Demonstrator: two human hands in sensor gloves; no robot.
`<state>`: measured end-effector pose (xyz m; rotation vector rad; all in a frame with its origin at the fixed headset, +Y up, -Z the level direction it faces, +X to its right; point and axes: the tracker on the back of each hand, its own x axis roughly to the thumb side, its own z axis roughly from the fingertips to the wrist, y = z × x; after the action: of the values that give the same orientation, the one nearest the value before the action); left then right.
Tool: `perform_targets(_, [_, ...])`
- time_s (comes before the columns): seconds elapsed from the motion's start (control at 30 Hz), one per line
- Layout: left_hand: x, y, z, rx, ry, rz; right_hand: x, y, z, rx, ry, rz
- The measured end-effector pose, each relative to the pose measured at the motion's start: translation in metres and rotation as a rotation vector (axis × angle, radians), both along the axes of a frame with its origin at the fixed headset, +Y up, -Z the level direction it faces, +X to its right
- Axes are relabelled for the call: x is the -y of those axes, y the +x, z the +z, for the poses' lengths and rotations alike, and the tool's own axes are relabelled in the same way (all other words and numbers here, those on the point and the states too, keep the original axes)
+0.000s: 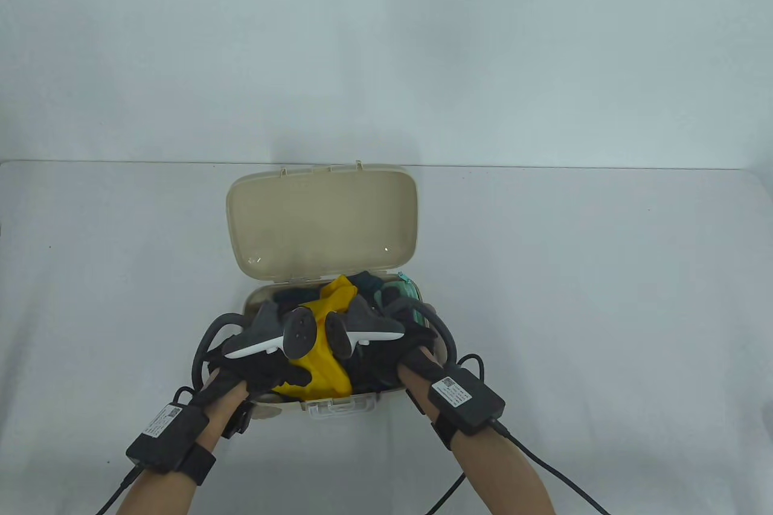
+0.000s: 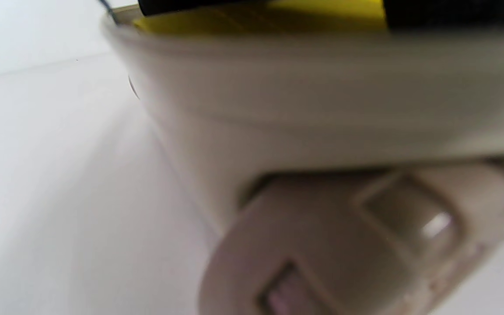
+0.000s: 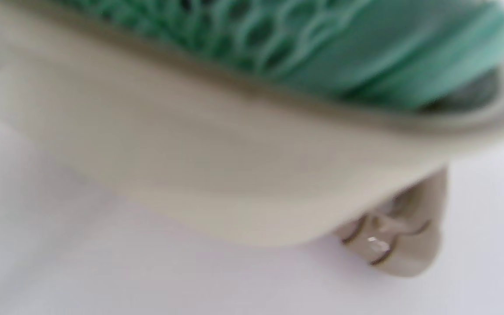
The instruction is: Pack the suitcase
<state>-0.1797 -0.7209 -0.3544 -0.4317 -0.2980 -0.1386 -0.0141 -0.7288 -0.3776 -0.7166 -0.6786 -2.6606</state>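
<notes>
Both hands, left (image 1: 259,367) and right (image 1: 398,352), inside suitcase (image 1: 338,405), pressing yellow garment (image 1: 323,358) down so lid (image 1: 323,225) shuts; finger curl hidden, cannot tell

The beige suitcase (image 1: 362,401) sits at the table's (image 1: 604,273) near edge, its raised lid (image 1: 323,224) blocking any approach from behind. The tub is heaped: yellow cloth (image 1: 323,358), dark garments (image 1: 368,282) and a green mesh pouch (image 3: 322,48) rise to the rim, and both hands (image 1: 259,361) (image 1: 404,352) cover the top. Bare tabletop lies open left, right and beyond the lid
</notes>
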Motion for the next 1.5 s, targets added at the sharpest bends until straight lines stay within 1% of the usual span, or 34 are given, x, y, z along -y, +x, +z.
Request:
perform_targets(0.07, [-0.003,0.0,0.0,-0.003,-0.002,-0.002,-0.003,0.006,-0.001,0.024,-0.025,-0.08])
perform_targets(0.17, [-0.013,-0.003,0.002,-0.014,-0.005,0.008,-0.021,0.014,0.0,0.042,-0.054,-0.144])
perform_targets(0.27, [-0.025,-0.01,0.005,-0.022,0.024,0.045,-0.048,0.023,0.006,0.032,-0.014,-0.256])
perform_targets(0.37, [-0.03,-0.018,0.008,-0.039,0.034,0.065,-0.059,0.032,0.009,0.035,-0.021,-0.342])
perform_targets(0.47, [-0.029,-0.02,0.01,-0.048,0.026,0.117,-0.048,0.037,0.011,0.024,-0.025,-0.305])
perform_targets(0.57, [-0.021,-0.014,0.01,-0.023,0.022,0.061,-0.025,0.033,0.013,-0.01,-0.014,-0.177])
perform_targets(0.6, [-0.018,-0.011,0.009,-0.009,0.021,0.034,-0.019,0.031,0.013,-0.018,0.007,-0.143])
perform_targets(0.63, [-0.014,-0.008,0.008,-0.005,0.012,0.03,-0.014,0.028,0.012,-0.019,0.004,-0.134])
perform_targets(0.7, [-0.011,-0.004,0.006,0.002,0.009,0.011,-0.009,0.024,0.01,-0.018,-0.003,-0.129])
perform_targets(0.83, [-0.004,0.002,0.006,0.027,0.029,-0.042,0.0,0.014,0.01,-0.045,0.025,-0.074])
perform_targets(0.97, [0.003,0.006,0.01,0.043,0.099,-0.093,0.004,0.014,0.008,-0.041,-0.004,-0.08])
perform_targets(1.1, [-0.003,0.006,0.007,0.042,0.083,-0.114,0.0,0.015,0.006,-0.027,-0.018,-0.105])
perform_targets(1.17, [-0.012,0.005,0.004,0.031,0.048,-0.128,-0.011,0.016,0.007,-0.027,-0.017,-0.091])
perform_targets(1.23, [-0.02,0.004,0.005,0.018,0.036,-0.118,-0.022,0.018,0.008,-0.021,-0.022,-0.12])
perform_targets(1.3, [-0.029,0.001,0.008,0.011,0.057,-0.114,-0.036,0.024,0.01,-0.01,-0.037,-0.193])
perform_targets(1.37, [-0.036,-0.004,0.011,-0.009,0.078,-0.077,-0.048,0.032,0.01,0.021,-0.038,-0.312])
perform_targets(1.4, [-0.04,-0.008,0.012,-0.026,0.089,-0.041,-0.054,0.037,0.009,0.06,-0.029,-0.39])
perform_targets(1.5, [-0.047,-0.014,0.011,-0.073,0.109,0.045,-0.055,0.044,0.004,0.117,0.004,-0.432])
